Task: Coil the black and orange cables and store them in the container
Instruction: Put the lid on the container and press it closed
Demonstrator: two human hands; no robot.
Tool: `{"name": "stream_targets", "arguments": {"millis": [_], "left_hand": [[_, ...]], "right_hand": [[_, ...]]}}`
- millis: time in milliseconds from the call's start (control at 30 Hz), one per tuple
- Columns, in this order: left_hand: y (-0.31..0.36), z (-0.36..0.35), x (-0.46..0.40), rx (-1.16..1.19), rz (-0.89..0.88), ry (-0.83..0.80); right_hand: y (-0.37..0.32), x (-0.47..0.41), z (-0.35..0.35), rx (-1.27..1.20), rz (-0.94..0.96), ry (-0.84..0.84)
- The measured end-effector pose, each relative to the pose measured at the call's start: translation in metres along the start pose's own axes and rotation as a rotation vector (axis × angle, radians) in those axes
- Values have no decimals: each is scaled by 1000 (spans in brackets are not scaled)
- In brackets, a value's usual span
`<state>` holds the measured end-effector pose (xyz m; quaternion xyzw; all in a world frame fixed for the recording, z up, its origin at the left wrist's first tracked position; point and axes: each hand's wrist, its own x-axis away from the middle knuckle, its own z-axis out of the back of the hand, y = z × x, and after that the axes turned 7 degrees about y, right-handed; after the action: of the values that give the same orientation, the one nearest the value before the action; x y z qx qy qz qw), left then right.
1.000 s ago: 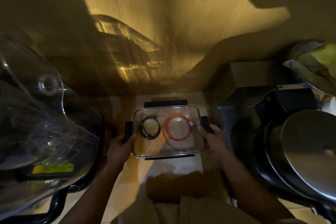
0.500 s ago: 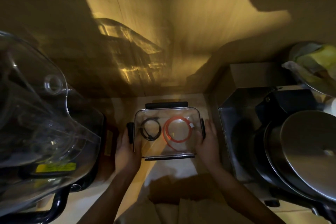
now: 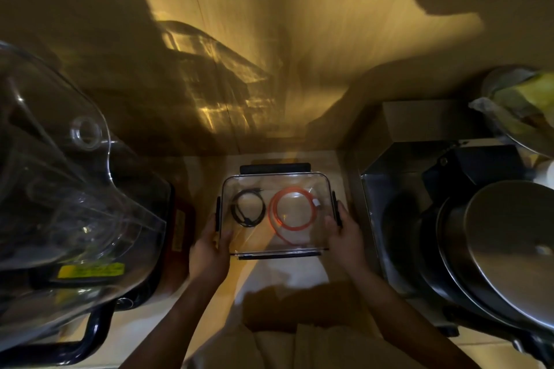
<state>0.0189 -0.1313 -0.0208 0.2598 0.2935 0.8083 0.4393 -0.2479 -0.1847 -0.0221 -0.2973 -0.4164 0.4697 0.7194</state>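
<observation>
- The clear container (image 3: 275, 250) sits lidded on the pale counter (image 3: 302, 274). Inside it, the black cable (image 3: 248, 209) lies coiled in the left half and the orange cable (image 3: 292, 209) lies coiled in the right half, its tail looping toward the near wall.
- The left hand (image 3: 209, 252) grips the container's left side at the black side latch, thumb over the rim. The right hand (image 3: 344, 237) grips the right side the same way, fingers curled at the latch there.
- Judged from this, the cables are stored and the closing of the side latches is the step in hand.
- Risk: the near latch looks not folded down; if the container is lifted so, the lid could spring loose.
- Risk: the orange tail runs close to the near wall and could get pinched under the lid seal.
- Left of the container stands a large clear blender jug (image 3: 60, 204); right of it a steel box (image 3: 389, 219) and a pan with a metal lid (image 3: 515, 249).
- Behind the container rises a wood-grain wall (image 3: 269, 39), dimly lit in yellow.
</observation>
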Motion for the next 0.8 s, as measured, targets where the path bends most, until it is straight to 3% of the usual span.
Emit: {"name": "stream_targets", "arguments": {"millis": [100,167,233,367,567,800], "left_hand": [[2,2,1,-51,-133,-24],[8,0,3,-173,-273,-17],[18,-4,4,-288,-418,-62],[26,-16,7,-446,-613,-305],[15,-25,7,-640,-720,-303],[23,-34,11,-742,-762,-183]], "right_hand": [[-8,3,-4,157,92,62],[-14,4,-11,369,268,120],[-20,4,-17,513,449,12],[-25,10,-24,720,617,-307],[-24,3,-16,843,639,-436],[-25,12,-28,1110,627,-336]]}}
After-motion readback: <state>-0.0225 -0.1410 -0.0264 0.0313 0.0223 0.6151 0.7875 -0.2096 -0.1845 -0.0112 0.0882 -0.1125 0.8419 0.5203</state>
